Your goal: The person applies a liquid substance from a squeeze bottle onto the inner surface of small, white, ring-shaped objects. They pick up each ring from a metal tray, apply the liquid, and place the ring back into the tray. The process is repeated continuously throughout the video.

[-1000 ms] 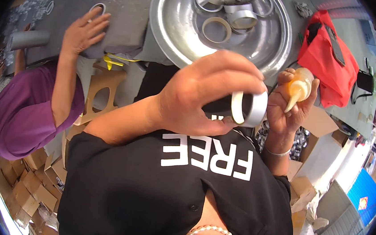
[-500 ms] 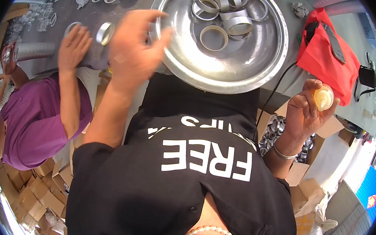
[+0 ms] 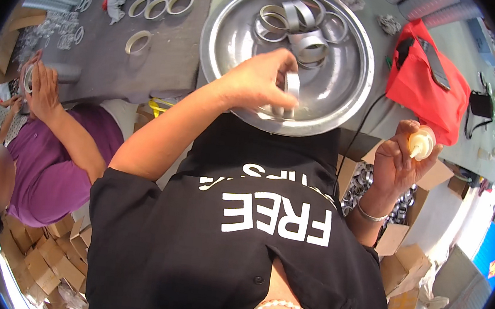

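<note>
Left hand pinching upright silver metal ring over shiny round steel tray | right hand gripping small yellow squeeze bottle, nozzle downward | best: firm fingertip hold, ring lifted clear of loose rings beyond knuckles

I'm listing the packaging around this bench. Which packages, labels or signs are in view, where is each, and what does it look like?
Squeeze bottle: in the right hand, small, pale yellow with a nozzle.
Cardboard boxes: stacked lower left on the floor, brown, small.
Open carton: right of the torso, brown, holding metal rings.
Sign: far right on a blue surface, small, red.
Shirt print: white block letters on black.
</note>
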### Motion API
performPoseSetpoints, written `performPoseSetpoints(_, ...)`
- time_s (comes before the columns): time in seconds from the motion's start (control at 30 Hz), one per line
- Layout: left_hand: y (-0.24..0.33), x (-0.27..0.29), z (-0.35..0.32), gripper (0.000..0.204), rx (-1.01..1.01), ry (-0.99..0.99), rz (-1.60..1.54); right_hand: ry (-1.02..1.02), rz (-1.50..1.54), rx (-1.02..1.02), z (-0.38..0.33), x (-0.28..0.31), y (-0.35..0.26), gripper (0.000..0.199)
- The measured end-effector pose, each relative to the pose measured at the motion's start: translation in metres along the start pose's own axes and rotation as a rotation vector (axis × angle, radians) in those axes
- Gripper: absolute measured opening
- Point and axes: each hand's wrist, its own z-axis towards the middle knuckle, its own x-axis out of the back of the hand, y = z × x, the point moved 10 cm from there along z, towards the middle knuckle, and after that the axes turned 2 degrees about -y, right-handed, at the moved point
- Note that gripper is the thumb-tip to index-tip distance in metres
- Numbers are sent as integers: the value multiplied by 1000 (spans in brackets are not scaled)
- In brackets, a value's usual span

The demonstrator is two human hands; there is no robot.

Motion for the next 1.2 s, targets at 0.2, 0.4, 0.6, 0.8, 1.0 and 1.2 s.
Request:
performPoseSetpoints(0.2,24,7,-31,60,-99,-37,758,22,14,-34,7,1,11,57)
performPoseSetpoints(0.4,34,14,-36,57,20,0,187,-91,-212,179,1,-20,-3,73)
performPoseSetpoints(0.6,32,-59,-59,55,99,-194,-1183,-432,-1144,672,-45,-107,-16,77)
performPoseSetpoints(0.8,25,-87,-75,61,260,-230,-1249,-975,-1438,675,-63,-149,46,78)
performPoseSetpoints(1.0,33,-91,-76,58,228,-262,-1185,-1040,-1476,736,-61,-159,56,66)
performPoseSetpoints(1.2,45,-66,-77,54,23,-88,-910,-1000,-1535,705,-61,-159,54,65)
